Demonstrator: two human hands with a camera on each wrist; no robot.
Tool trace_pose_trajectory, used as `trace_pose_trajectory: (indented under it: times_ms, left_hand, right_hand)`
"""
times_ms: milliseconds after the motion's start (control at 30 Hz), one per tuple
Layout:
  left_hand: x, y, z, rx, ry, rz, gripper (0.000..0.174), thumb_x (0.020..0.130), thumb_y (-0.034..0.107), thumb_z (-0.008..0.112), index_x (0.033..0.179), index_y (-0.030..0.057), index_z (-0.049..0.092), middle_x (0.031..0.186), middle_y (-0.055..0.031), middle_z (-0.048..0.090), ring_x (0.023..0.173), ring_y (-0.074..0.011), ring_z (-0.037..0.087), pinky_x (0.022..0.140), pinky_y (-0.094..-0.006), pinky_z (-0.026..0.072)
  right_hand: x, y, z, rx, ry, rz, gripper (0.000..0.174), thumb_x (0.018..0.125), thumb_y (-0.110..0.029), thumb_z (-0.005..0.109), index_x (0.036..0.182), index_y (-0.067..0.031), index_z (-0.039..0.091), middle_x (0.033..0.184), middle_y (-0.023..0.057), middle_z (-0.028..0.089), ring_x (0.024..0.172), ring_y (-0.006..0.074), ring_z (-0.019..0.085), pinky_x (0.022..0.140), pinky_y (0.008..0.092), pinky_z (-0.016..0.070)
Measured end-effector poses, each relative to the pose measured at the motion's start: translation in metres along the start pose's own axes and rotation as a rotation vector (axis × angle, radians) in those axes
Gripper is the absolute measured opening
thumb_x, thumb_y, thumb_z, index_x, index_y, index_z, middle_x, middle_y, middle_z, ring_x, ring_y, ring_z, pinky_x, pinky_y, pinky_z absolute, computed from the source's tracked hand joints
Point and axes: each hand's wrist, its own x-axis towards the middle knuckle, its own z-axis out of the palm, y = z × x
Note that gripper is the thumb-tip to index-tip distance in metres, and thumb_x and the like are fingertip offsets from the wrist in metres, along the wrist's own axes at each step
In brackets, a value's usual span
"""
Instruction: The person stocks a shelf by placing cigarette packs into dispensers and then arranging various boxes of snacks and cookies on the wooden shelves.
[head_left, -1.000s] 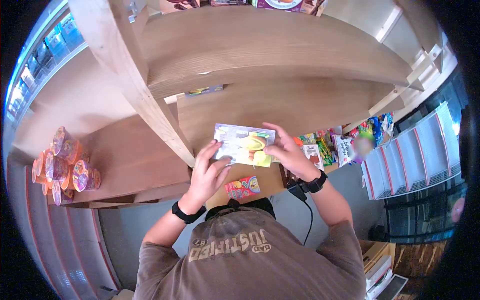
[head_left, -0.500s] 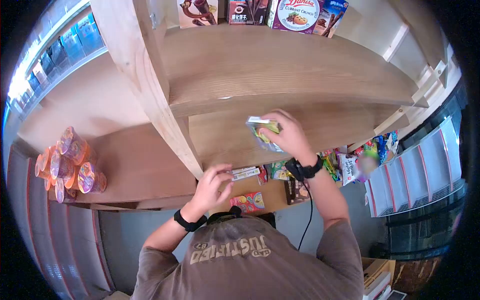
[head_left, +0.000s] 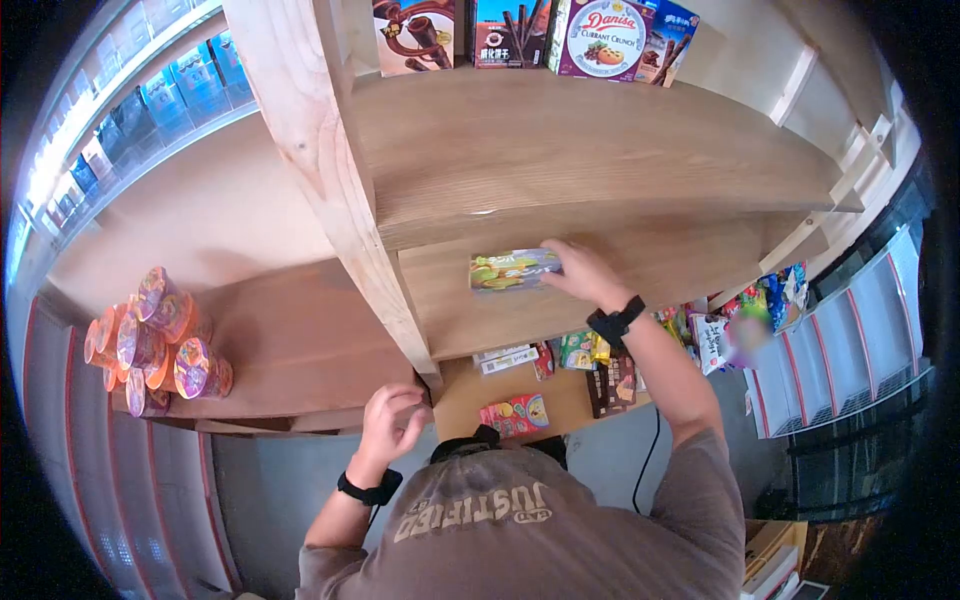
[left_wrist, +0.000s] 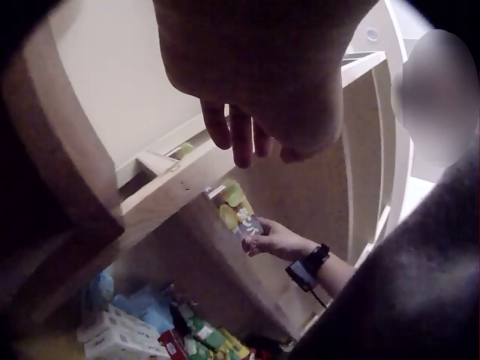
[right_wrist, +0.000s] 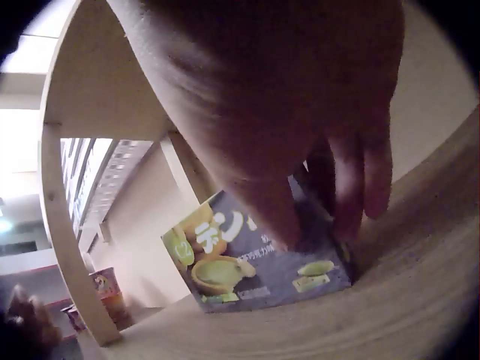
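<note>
In the head view a grey box with green and yellow pictures [head_left: 512,270] is over the middle shelf [head_left: 620,270], held at its right end by my right hand [head_left: 585,275]. The right wrist view has the same box [right_wrist: 247,262] at the shelf surface, my right hand's [right_wrist: 285,112] thumb on its front face and fingers behind. My left hand [head_left: 388,425] holds nothing, its fingers loosely bent, left of the lower table. From the left wrist, the box [left_wrist: 234,210] hangs beyond my left hand [left_wrist: 255,82], pinched by the right hand [left_wrist: 279,241].
Snack boxes, one a Danisa box [head_left: 603,40], stand on the upper shelf. A wooden post [head_left: 330,170] divides the shelves. Orange-purple cups [head_left: 140,340] are stacked at the left. Below lie a red packet [head_left: 514,415], a brown box [head_left: 610,385] and mixed snack packs.
Both hands held the box at first; the left hand has let go and moved down and left. The right hand has brought the box over the middle shelf and turned it.
</note>
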Motion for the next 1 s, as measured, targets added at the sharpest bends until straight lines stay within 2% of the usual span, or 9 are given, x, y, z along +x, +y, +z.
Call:
trace_pose_trajectory:
  times_ms: [133,200,367,467,533,600,733,833,1000]
  left_hand:
    - [-0.042,-0.021,0.009,-0.023,0.044,-0.151,0.026,0.078,0.003,0.068,0.100,0.0057,0.056,0.098,-0.0144,0.064,0.083,-0.0311,0.063,0.072,-0.0399,0.0505]
    - [-0.066,-0.028,0.015,-0.134,0.078,-0.438,0.020,0.079,0.005,0.069,0.096,0.0037,0.058,0.093,-0.0142,0.064,0.080,-0.0299,0.062,0.073,-0.0377,0.0504]
    - [-0.164,-0.048,0.012,0.040,-0.014,-0.594,0.012,0.084,0.008,0.066,0.094,0.0031,0.060,0.085,-0.0123,0.064,0.074,-0.0241,0.061,0.070,-0.0337,0.0499]
    - [-0.255,-0.057,0.016,-0.033,-0.021,-1.007,0.014,0.085,0.011,0.064,0.096,0.0027,0.061,0.083,-0.0112,0.065,0.073,-0.0192,0.062,0.067,-0.0310,0.0500]
    - [-0.318,-0.056,0.018,0.012,-0.023,-1.074,0.018,0.084,0.012,0.064,0.099,0.0020,0.060,0.081,-0.0094,0.066,0.072,-0.0181,0.063,0.066,-0.0302,0.0504]
    - [-0.419,-0.080,0.036,-0.131,0.073,-1.235,0.021,0.085,0.013,0.062,0.102,0.0019,0.059,0.078,-0.0068,0.066,0.069,-0.0177,0.063,0.065,-0.0300,0.0512]
    - [-0.437,-0.038,0.022,-0.185,-0.060,-1.667,0.022,0.085,0.012,0.060,0.103,0.0011,0.059,0.082,-0.0074,0.068,0.073,-0.0165,0.065,0.069,-0.0295,0.0529]
    - [-0.435,-0.013,0.023,-0.111,-0.032,-1.805,0.023,0.085,0.012,0.060,0.105,0.0003,0.059,0.086,-0.0096,0.069,0.075,-0.0174,0.065,0.069,-0.0308,0.0537]
    - [-0.422,-0.021,0.021,-0.181,-0.107,-1.635,0.023,0.087,0.015,0.057,0.105,0.0006,0.059,0.089,-0.0102,0.069,0.075,-0.0199,0.066,0.068,-0.0334,0.0540]
  right_hand:
    - [0.032,-0.020,0.014,0.152,0.088,0.008,0.051,0.083,-0.030,0.072,0.123,-0.0046,0.055,0.106,0.0207,0.067,0.097,0.0373,0.064,0.081,0.0454,0.0512]
    - [0.057,-0.026,0.023,0.067,0.050,0.180,0.043,0.083,-0.031,0.072,0.114,-0.0036,0.062,0.097,0.0196,0.069,0.091,0.0363,0.066,0.077,0.0458,0.0516]
    - [0.104,-0.001,0.083,0.194,0.275,0.065,0.034,0.082,-0.028,0.073,0.105,-0.0037,0.066,0.098,0.0162,0.069,0.088,0.0333,0.066,0.076,0.0429,0.0515]
    - [0.101,-0.016,0.079,0.237,0.309,0.054,0.036,0.082,-0.027,0.073,0.109,-0.0041,0.065,0.104,0.0149,0.069,0.092,0.0318,0.065,0.079,0.0411,0.0507]
    - [0.106,-0.019,0.079,0.240,0.300,0.048,0.038,0.082,-0.028,0.072,0.111,-0.0042,0.065,0.108,0.0153,0.068,0.097,0.0321,0.064,0.082,0.0413,0.0502]
    - [0.115,-0.009,0.094,0.166,0.507,-0.056,0.038,0.082,-0.029,0.072,0.111,-0.0058,0.065,0.108,0.0155,0.068,0.099,0.0330,0.063,0.084,0.0436,0.0500]
    - [0.114,-0.019,0.091,0.211,0.475,0.018,0.042,0.083,-0.031,0.071,0.117,-0.0071,0.063,0.117,0.0159,0.065,0.108,0.0343,0.059,0.091,0.0429,0.0472]
    - [0.117,-0.020,0.095,0.230,0.402,0.059,0.042,0.085,-0.033,0.069,0.117,-0.0070,0.063,0.118,0.0154,0.065,0.108,0.0347,0.059,0.091,0.0423,0.0475]
    - [0.118,-0.027,0.091,0.216,0.425,0.063,0.039,0.084,-0.035,0.069,0.108,-0.0056,0.066,0.108,0.0161,0.068,0.100,0.0353,0.063,0.084,0.0432,0.0511]
